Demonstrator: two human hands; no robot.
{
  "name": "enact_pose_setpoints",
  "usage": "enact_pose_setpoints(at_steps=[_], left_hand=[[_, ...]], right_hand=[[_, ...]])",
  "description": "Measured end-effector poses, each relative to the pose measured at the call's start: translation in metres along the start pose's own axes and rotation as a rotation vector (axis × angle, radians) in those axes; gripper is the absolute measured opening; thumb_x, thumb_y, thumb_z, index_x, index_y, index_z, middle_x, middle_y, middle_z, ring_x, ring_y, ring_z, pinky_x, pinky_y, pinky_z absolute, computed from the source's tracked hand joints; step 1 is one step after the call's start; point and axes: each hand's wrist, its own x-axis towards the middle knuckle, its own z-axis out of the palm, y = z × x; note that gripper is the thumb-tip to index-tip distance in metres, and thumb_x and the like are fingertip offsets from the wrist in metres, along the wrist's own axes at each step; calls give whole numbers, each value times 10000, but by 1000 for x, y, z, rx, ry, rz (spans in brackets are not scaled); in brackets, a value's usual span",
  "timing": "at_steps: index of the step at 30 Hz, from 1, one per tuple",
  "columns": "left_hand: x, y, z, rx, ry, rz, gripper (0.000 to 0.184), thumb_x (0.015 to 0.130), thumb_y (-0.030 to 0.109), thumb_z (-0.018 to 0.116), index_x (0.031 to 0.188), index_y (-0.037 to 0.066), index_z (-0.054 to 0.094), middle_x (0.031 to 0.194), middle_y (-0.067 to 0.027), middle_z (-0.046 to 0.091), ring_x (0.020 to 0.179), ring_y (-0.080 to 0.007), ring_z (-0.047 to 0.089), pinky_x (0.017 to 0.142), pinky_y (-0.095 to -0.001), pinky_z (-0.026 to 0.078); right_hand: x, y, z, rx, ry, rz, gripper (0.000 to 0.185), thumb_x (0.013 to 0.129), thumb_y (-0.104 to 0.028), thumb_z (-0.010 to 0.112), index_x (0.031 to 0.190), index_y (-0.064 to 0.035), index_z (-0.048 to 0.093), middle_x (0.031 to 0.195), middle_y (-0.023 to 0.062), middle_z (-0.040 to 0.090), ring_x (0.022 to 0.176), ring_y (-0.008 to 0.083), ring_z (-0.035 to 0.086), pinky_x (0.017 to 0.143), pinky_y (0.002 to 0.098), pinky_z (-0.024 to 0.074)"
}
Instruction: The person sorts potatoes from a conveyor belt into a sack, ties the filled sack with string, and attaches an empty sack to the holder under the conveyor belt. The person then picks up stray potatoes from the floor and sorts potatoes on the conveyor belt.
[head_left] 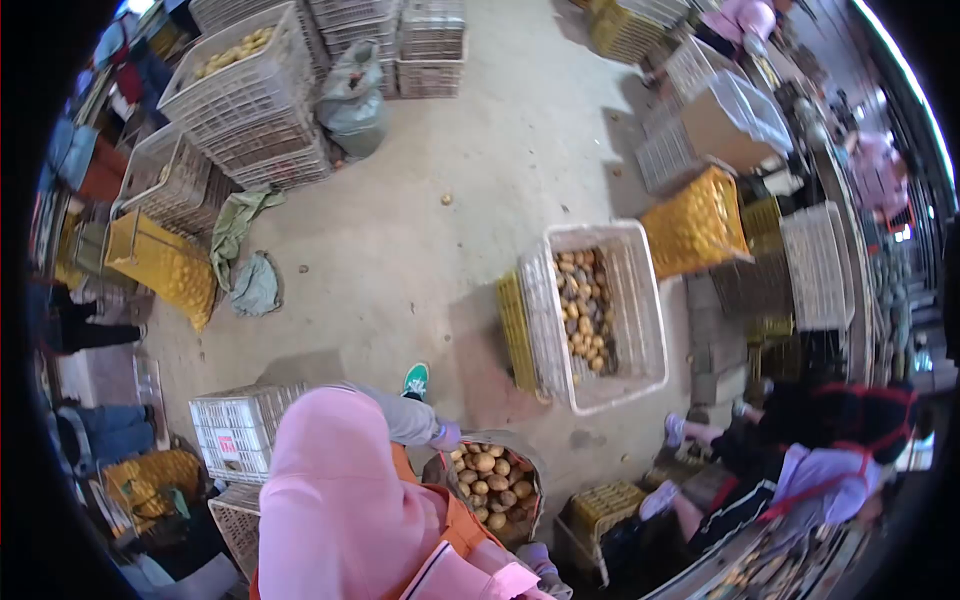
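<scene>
A wide-mouthed sack (540,500) full of brown potatoes (492,482) is in front of my body in the head view. My left hand (446,435), in a purple glove, is closed on the far side of its rim. On the opposite side my right hand (538,557), gloved too, is at the rim and appears closed on it, its fingers partly hidden. Pink head cloth and an orange apron cover much of the lower view. My green shoe (416,380) shows on the floor.
Ahead stands a white crate (655,330) partly filled with potatoes, beside a yellow net sack (695,225). Crate stacks (255,125) and another net sack (165,270) stand at the left. A co-worker (820,485) in purple sits at lower right, near a yellow crate (605,510).
</scene>
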Motion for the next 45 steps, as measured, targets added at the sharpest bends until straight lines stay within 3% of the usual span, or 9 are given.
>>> enact_pose_setpoints(at_steps=[11, 17, 20, 23, 27, 31, 33, 35, 45], left_hand=[[-361, -16, -180, -988, 466, -1131, 249, 831, 246, 613, 983, 52, 652, 821, -96, 669, 664, -154, 621, 591, -323, 493], [-386, -157, -23, -1418, 1044, -1417, 354, 818, 304, 607, 1073, 58, 626, 774, -134, 661, 670, -197, 646, 627, -340, 521], [-392, -225, -61, -220, 541, -1412, 318, 865, 303, 519, 1018, 62, 659, 829, -161, 666, 745, -241, 659, 688, -354, 518], [-423, -284, -113, -1280, 834, -1582, 313, 849, 349, 574, 937, 58, 649, 707, -60, 653, 562, -181, 599, 487, -352, 468], [-433, -435, -145, -1162, 253, -1447, 352, 858, 321, 550, 1100, 70, 598, 845, -92, 665, 587, -170, 593, 494, -331, 467], [-423, -512, -168, -1545, 602, -1415, 341, 856, 317, 548, 1073, 59, 600, 834, -102, 662, 586, -181, 596, 498, -338, 471], [-437, -535, -173, -1631, 650, -1415, 337, 856, 315, 546, 1060, 53, 601, 828, -107, 660, 586, -186, 598, 500, -342, 473], [-444, -543, -175, -1716, 657, -1424, 333, 855, 312, 545, 1047, 47, 602, 822, -112, 659, 585, -191, 599, 502, -345, 475], [-503, -621, -263, -1885, 444, -1634, 320, 851, 301, 539, 981, 17, 608, 794, -137, 651, 584, -218, 607, 512, -362, 485]], right_hand=[[154, 33, -443, 521, 433, -54, 259, 725, -216, 574, 904, -61, 679, 861, 214, 657, 819, 365, 640, 737, 431, 504], [303, 86, -707, -56, 378, -426, 260, 728, -236, 529, 718, -15, 667, 779, 241, 631, 766, 407, 624, 670, 479, 499], [348, 80, -855, 36, 401, -325, 263, 732, -236, 529, 827, -42, 679, 870, 211, 652, 833, 371, 636, 713, 450, 499], [418, 57, -951, 71, 249, -216, 320, 751, -221, 511, 983, -77, 679, 1014, 166, 655, 948, 323, 633, 808, 424, 488], [578, 69, -999, -118, 174, -194, 349, 776, -290, 514, 1000, -84, 685, 1038, 162, 652, 976, 343, 623, 826, 419, 489], [583, 79, -964, 50, 291, -128, 380, 807, -370, 517, 1005, -95, 688, 986, 157, 666, 904, 341, 639, 809, 411, 497], [661, 115, -1028, -482, -82, -834, 257, 768, -306, 551, 814, -113, 714, 788, 122, 681, 685, 303, 644, 623, 402, 520], [632, 86, -1059, -134, 27, -268, 169, 661, -261, 639, 753, -144, 720, 784, 92, 685, 682, 258, 658, 622, 392, 523], [661, 146, -1200, -79, -120, -475, 314, 743, -279, 552, 942, -84, 696, 975, 140, 671, 904, 301, 648, 790, 414, 493]])
